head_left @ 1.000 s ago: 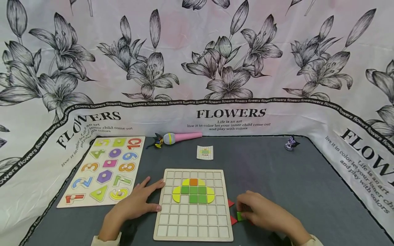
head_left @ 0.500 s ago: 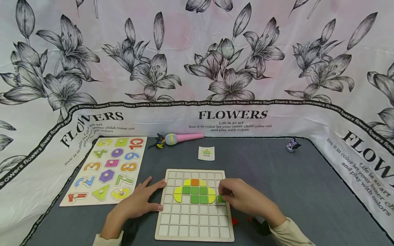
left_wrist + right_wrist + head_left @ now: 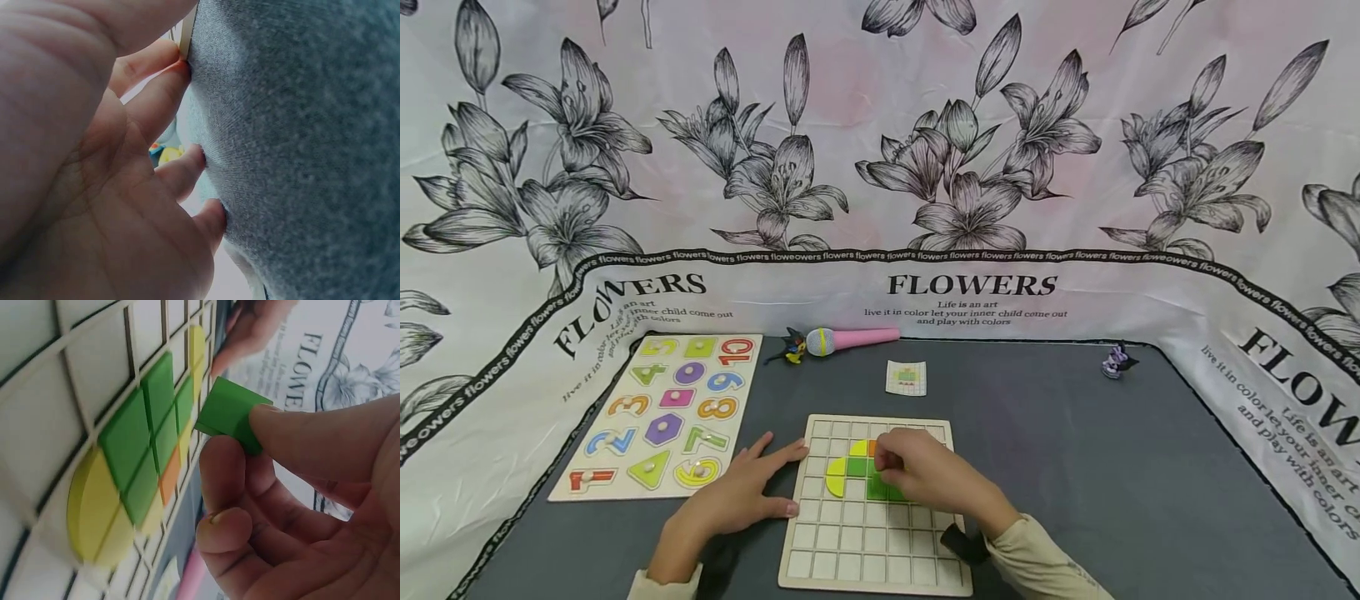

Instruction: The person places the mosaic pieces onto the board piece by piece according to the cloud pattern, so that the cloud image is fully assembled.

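A: How full is the pale wooden grid board [image 3: 872, 533] on the grey bench [image 3: 1075, 467]?

B: Mostly bare; yellow, green and orange tiles [image 3: 134, 465] fill a patch near the top.

A: The hands?

B: Left hand [image 3: 737, 496] flat, steadying the edge. Right hand [image 3: 925, 477] pinches a small green square block [image 3: 228, 412] just above that patch (not seated yet).

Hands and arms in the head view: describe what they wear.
Both the left hand and the right hand are bare, with no gloves or rings visible. Cream long sleeves reach the wrists. A black wrist-worn strap sits at the right cuff.
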